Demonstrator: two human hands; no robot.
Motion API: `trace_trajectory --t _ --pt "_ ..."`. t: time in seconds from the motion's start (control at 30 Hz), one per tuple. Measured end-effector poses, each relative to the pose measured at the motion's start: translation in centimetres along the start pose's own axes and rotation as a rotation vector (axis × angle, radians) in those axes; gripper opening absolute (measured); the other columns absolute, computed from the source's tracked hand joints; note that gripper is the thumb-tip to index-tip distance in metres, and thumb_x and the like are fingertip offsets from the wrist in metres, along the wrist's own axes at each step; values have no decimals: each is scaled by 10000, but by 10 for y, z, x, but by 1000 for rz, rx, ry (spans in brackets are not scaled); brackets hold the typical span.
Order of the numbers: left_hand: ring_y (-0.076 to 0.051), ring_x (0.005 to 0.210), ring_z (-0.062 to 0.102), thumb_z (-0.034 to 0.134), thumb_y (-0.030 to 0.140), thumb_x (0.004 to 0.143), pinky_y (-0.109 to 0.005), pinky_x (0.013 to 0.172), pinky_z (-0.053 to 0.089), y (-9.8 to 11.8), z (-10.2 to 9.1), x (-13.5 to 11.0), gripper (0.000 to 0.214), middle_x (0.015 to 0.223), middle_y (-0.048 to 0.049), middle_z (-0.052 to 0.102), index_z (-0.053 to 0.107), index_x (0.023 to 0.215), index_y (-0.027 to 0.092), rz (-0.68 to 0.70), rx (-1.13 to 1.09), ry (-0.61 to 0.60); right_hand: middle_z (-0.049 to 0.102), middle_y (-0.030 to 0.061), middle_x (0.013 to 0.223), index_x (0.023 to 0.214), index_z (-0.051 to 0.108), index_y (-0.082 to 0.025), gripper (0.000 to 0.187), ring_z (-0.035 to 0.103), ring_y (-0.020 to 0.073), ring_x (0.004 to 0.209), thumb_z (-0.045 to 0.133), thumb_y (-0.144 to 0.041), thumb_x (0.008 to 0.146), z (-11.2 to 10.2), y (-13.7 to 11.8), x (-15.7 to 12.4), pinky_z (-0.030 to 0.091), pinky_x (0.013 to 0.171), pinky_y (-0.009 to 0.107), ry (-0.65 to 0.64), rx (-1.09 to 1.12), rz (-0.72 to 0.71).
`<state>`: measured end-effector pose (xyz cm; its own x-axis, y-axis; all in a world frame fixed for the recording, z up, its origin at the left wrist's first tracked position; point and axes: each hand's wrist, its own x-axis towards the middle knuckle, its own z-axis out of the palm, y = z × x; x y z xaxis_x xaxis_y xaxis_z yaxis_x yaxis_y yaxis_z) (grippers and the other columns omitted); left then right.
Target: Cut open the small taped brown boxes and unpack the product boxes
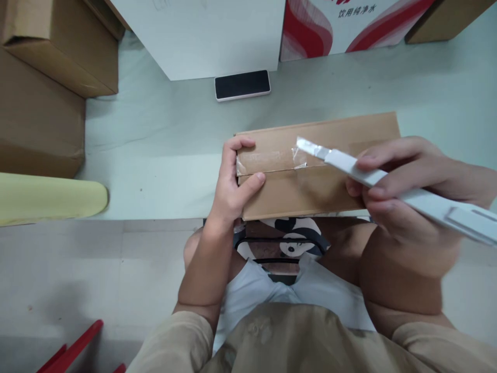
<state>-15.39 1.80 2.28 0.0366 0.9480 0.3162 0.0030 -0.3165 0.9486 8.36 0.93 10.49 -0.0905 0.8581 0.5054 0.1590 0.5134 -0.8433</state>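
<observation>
A brown cardboard box sealed with clear tape lies at the near edge of the table. My left hand is closed on the box's left end, thumb on top and fingers curled over the far corner. My right hand is closed on a white utility knife. Its blade tip rests at the clear tape along the box's centre seam.
A phone lies face up behind the box. A white box and a red-and-white carton stand at the back. Brown cartons are stacked at the left. A pale yellow roll lies at the left edge.
</observation>
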Motion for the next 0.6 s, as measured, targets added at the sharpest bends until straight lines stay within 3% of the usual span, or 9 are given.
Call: trace_trajectory --t 0.1,0.2,0.4,0.6 --pt "-271 1172 574 779 599 785 -456 1045 519 2 -2 0 648 1302 -50 531 484 1305 348 7 20 -33 735 -17 804 781 737 -273 107 679 142 691 738 -339 866 -3 4 3 576 568 314 -113 -14 -128" --pt "-283 1205 568 744 589 826 -476 1070 501 1 -2 0 593 1288 -52 533 481 1297 345 10 -2 -27 728 -36 760 717 706 -248 191 673 118 669 717 -328 890 -1 5 5 540 528 271 -98 -58 -177" --pt "-296 1219 574 718 582 850 -492 1064 519 0 1 1 548 1272 -57 561 498 1293 346 1 15 -1 718 -46 742 723 704 -257 154 667 132 685 742 -305 863 6 0 1 510 554 293 -3 -69 -88" --pt "-297 1272 538 703 570 867 -494 1091 497 -5 -2 3 523 1239 -45 561 494 1298 360 52 33 -26 716 -43 753 713 690 -228 158 666 112 732 718 -240 868 8 -4 1 516 616 277 1 -86 -49"
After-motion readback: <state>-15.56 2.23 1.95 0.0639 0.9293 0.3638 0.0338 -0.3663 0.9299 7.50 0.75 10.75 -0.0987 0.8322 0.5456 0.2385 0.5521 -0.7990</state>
